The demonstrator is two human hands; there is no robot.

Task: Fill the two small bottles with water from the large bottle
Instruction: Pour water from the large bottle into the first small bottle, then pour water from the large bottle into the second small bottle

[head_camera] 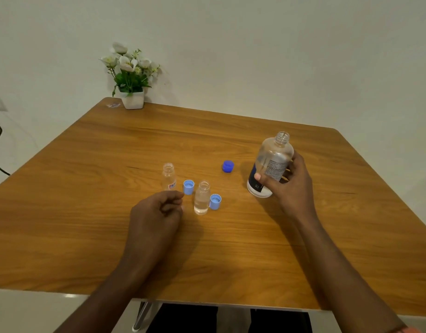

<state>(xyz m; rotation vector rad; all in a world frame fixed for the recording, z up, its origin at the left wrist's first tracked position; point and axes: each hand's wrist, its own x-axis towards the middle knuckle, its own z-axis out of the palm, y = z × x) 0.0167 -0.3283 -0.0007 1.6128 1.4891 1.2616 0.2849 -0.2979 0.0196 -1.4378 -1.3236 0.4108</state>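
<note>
**Wooden table, three open bottles, caps all over**

Wooden table (111, 164) shoved against a plain pale wall, with a little white pot of fake-looking white flowers (131, 78) parked at the far left corner. Person's right hand (288, 186) is wrapped around the large bottle (270, 164) over on the right side, thumb across the label, fingers behind it. Bottle's uncapped, tipped a bit to the right, base just about on the wood. Its dark blue cap (228, 166) lies just left of it.

Middle of the table: two small bottles, both open and upright. Farther one (169, 176) looks empty as far as I can tell, nearer one (202, 198) has water filling much of it. A light blue cap (188, 187) sits between them, and a second light blue cap (215, 201) is right up against the nearer bottle's right side.

Left hand (156, 212) is loosely curled, holding nothing, just near-left of the small bottles.
</note>
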